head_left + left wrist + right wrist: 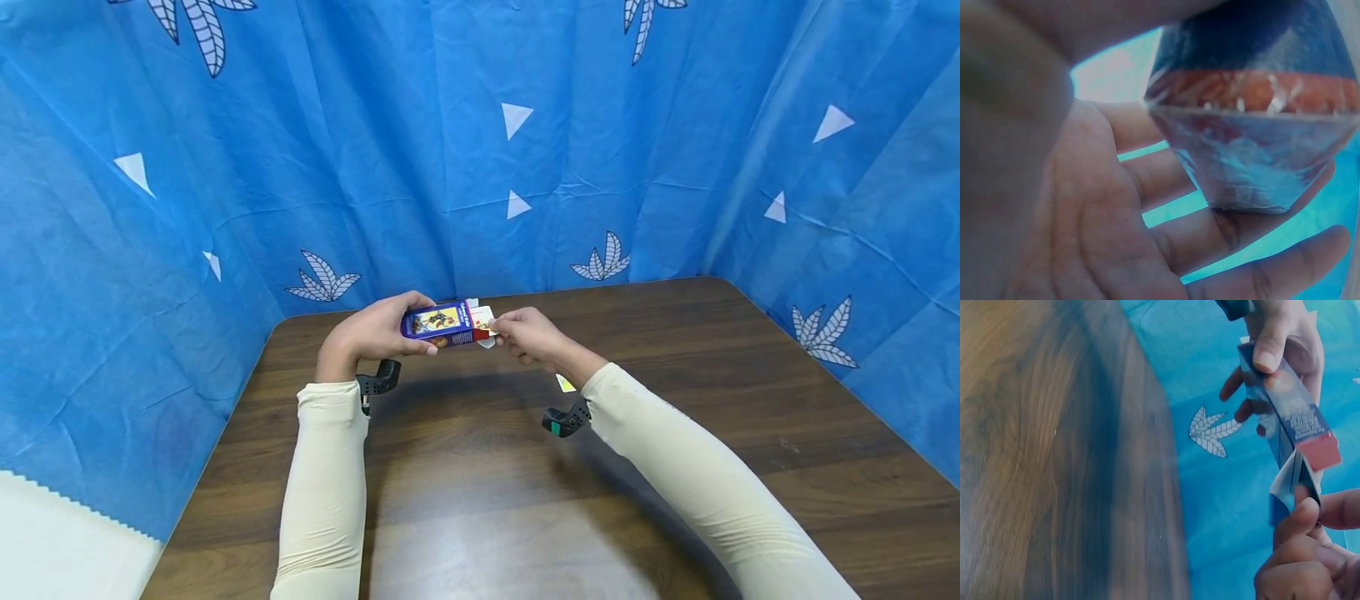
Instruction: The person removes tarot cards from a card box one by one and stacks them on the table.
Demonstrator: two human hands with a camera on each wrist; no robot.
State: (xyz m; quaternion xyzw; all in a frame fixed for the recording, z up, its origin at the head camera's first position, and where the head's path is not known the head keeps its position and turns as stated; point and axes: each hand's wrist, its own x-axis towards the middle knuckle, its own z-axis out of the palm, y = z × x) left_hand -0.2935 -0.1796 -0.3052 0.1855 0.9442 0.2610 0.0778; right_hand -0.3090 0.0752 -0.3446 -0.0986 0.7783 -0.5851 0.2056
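My left hand (378,329) grips a small purple card box (438,323) with a yellow picture panel, thumb on its near side and fingers behind. The box is tilted, its mouth facing right, and a red flap (1320,452) stands out from it in the right wrist view. Cards (482,317) with white faces stick partway out of the mouth. My right hand (534,337) pinches them between thumb and fingertips. Seen from the left wrist, the box's closed end (1241,150) looks shiny, with spread fingers behind it.
Below my right wrist, a yellow-and-white card (566,383) lies on the brown wooden table (465,467), partly hidden by the arm. A blue curtain (480,150) with leaf prints surrounds the table's back and sides. Black wrist cameras (567,418) hang under both wrists.
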